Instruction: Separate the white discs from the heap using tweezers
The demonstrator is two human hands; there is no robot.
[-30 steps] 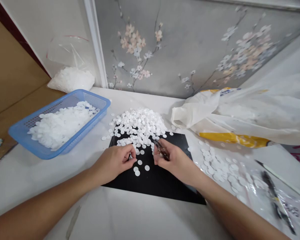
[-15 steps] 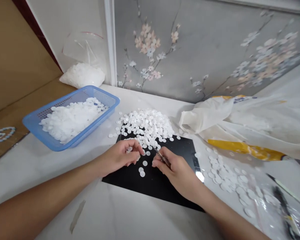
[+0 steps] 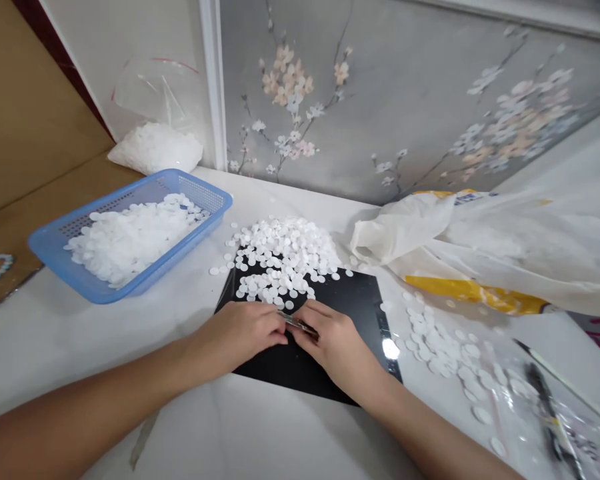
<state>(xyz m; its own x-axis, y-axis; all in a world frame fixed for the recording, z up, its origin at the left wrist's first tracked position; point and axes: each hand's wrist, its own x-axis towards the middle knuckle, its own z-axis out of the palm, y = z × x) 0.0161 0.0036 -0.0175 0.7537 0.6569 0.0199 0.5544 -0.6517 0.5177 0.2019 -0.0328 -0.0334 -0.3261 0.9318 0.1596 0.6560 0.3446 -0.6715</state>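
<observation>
My right hand (image 3: 337, 343) grips a slim metal tool (image 3: 299, 324) whose tip points left; whether it is a pair of tweezers or a knife I cannot tell. Curled and closed, my left hand (image 3: 247, 333) meets the tool's tip, and its fingers hide whatever they pinch. Both hands are over a black sheet (image 3: 300, 373). Just beyond them, small white round discs (image 3: 295, 243) lie heaped across the sheet's far edge and onto the white tabletop.
A blue plastic basket (image 3: 100, 293) of white discs stands left, with a clear bag (image 3: 155, 150) of white material behind it. At right lie a white and yellow sack (image 3: 460, 247), scattered discs (image 3: 440, 347) and a dark slender tool (image 3: 550, 407) on clear plastic.
My hands have come together, with the tool's tip now at my left fingers. The loose discs that lay between my hands no longer show there. The view has shifted slightly.
</observation>
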